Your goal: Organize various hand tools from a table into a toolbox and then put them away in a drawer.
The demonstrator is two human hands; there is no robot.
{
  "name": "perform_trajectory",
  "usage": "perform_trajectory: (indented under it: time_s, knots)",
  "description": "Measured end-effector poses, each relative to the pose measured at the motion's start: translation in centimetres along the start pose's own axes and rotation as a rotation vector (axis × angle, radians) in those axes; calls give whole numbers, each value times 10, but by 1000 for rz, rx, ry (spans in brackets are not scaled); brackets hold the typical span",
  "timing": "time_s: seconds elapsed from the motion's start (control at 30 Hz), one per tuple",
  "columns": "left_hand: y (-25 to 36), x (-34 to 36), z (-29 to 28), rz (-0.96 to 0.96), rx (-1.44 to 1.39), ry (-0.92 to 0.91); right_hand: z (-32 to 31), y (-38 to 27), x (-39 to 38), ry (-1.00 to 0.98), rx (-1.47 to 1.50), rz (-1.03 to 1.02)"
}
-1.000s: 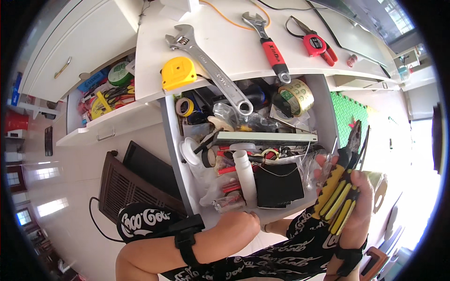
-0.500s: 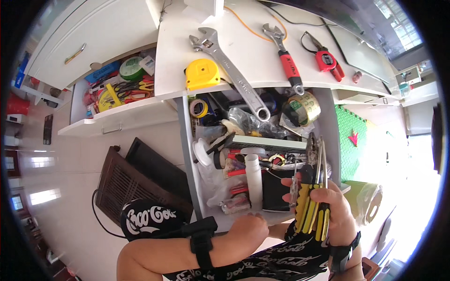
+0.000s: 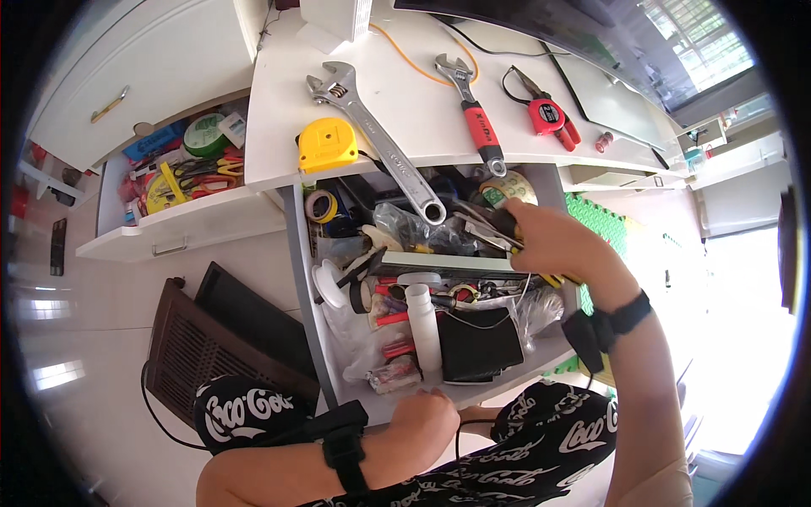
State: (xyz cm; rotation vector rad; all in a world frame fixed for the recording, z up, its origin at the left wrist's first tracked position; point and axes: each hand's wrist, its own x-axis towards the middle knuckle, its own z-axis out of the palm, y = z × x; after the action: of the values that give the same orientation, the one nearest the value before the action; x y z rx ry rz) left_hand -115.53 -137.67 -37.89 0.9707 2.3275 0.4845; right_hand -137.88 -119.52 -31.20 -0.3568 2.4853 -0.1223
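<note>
R hand (image 3: pixel 553 241) moved deeper over drawer (image 3: pixel 306 287); grips tools (image 3: pixel 551 279), prob. several.

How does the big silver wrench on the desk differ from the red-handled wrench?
The silver wrench is bare metal throughout; the red-handled wrench has a red and black grip. The silver wrench looks longer and bulkier than the red-handled wrench. The silver wrench juts well past the desk edge; the red-handled wrench barely does. Both have adjustable heads and holed handle ends.
</note>
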Motion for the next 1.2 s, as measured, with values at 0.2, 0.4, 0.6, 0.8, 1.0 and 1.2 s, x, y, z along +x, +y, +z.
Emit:
perform_trajectory:
  time_s: [0.2, 0.4, 0.6, 0.8, 1.0, 1.2]
  knots:
    - [0, -2, -4, -11, 61, -19, 9, -7, 21, 3, -260, -89]
    - [-3, 2, -1, 11, 10, 25, 17, 25, -9, 64, -110, -76]
    - [-6, -6, -7, -47, -193, 50, 19, 70, -45, 2, 289, 46]
    - [-4, -1, -13, -30, -136, 7, 56, 119, -59, 225, 531, 232]
    - [-5, -1, -18, -33, -127, -37, 58, 97, -30, 346, 311, 387]
    - [-3, -5, -21, -18, -41, 20, 62, 86, -7, 357, 177, 374]
